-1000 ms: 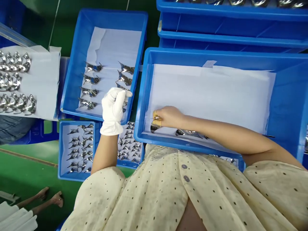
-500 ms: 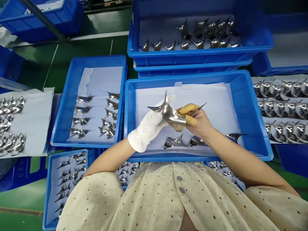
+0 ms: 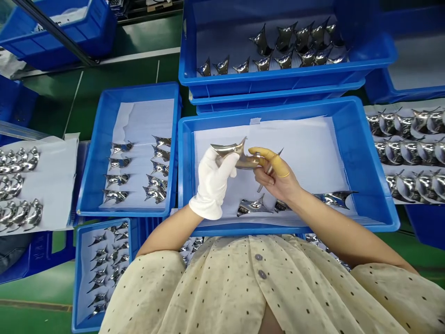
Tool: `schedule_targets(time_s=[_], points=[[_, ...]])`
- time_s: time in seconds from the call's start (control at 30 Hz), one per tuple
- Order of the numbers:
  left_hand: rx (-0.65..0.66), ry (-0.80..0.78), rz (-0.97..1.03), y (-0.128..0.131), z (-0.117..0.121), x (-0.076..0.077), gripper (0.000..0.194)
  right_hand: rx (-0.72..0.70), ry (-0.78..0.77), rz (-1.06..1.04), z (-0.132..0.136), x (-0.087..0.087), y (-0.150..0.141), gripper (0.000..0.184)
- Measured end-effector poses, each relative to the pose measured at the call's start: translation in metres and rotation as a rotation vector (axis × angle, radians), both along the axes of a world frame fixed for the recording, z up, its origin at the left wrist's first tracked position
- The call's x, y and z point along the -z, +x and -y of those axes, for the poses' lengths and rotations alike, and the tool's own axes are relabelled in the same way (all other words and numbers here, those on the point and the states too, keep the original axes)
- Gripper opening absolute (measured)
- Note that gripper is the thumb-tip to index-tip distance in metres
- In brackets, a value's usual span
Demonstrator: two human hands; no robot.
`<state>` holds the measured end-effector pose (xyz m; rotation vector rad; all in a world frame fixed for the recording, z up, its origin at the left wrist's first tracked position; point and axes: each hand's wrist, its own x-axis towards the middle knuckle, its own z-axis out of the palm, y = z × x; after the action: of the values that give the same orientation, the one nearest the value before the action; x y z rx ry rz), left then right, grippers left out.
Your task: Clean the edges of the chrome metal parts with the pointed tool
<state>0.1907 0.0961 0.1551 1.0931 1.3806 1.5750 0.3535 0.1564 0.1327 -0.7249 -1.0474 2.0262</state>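
My left hand [image 3: 212, 182], in a white glove, grips a shiny winged metal part [image 3: 233, 154] above the paper-lined blue tray [image 3: 361, 153] in front of me. My right hand [image 3: 276, 178], with yellow finger cots, touches the same part at its right end and also holds a thin dark tool [image 3: 270, 170] between its fingers. Three more such parts [image 3: 253, 205] lie in a row on the paper near the tray's front wall, just below my hands.
A blue tray [image 3: 100, 153] at the left holds two columns of parts. A smaller tray [image 3: 80, 273] of little parts sits at lower left. Stacked trays [image 3: 278, 79] with parts stand behind. More parts lie on paper at far left [image 3: 21, 185] and far right [image 3: 406, 153].
A second ago my right hand rested on a part in the tray and my left was by the left tray. Both hands now hold one part, turned flatter than half a second ago.
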Motion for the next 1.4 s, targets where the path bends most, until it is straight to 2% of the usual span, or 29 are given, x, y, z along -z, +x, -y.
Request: schedule_targets(time_s=[0.07,0.2,0.27,0.4,0.5,0.63,0.73,0.83,0.93,1.0,1.13,1.3,1.4], points=[[0.061,-0.012,0.050,0.001,0.001,-0.002,0.040,0.005,-0.014,0.008,0.000,0.002,-0.002,0.064],[0.370,-0.117,0.176,0.002,0.005,-0.005,0.054,-0.063,-0.085,0.004,-0.002,0.011,-0.006,0.071],[0.415,-0.121,0.140,0.001,0.008,-0.006,0.053,-0.084,-0.059,0.014,-0.002,0.017,-0.009,0.070],[0.417,-0.047,-0.112,-0.004,0.010,-0.007,0.049,0.024,0.093,0.144,-0.004,0.027,-0.008,0.061],[0.386,-0.018,-0.305,-0.007,0.009,-0.005,0.047,0.152,0.263,0.276,-0.008,0.023,0.000,0.050],[0.357,0.002,-0.438,-0.010,0.007,-0.003,0.051,0.247,0.471,0.386,-0.015,-0.002,0.015,0.037],[0.375,-0.023,-0.439,-0.010,0.007,-0.004,0.054,0.202,0.558,0.350,-0.019,-0.023,0.018,0.021],[0.392,-0.064,-0.412,-0.009,0.007,-0.006,0.051,0.074,0.551,0.272,-0.021,-0.032,0.013,0.011],[0.384,-0.069,-0.420,-0.008,0.005,-0.006,0.053,-0.015,0.520,0.206,-0.021,-0.031,0.006,0.008],[0.364,-0.008,-0.428,-0.009,0.002,-0.004,0.058,-0.010,0.512,0.164,-0.021,-0.027,0.003,0.008],[0.282,0.078,-0.368,-0.013,-0.001,-0.005,0.059,0.102,0.488,0.074,-0.019,-0.022,0.002,0.019],[0.238,-0.062,-0.205,-0.015,0.001,-0.007,0.062,0.110,0.434,0.053,-0.016,-0.022,0.002,0.041],[0.232,-0.145,-0.122,-0.014,0.001,-0.007,0.063,0.100,0.435,0.063,-0.014,-0.026,0.000,0.045]])
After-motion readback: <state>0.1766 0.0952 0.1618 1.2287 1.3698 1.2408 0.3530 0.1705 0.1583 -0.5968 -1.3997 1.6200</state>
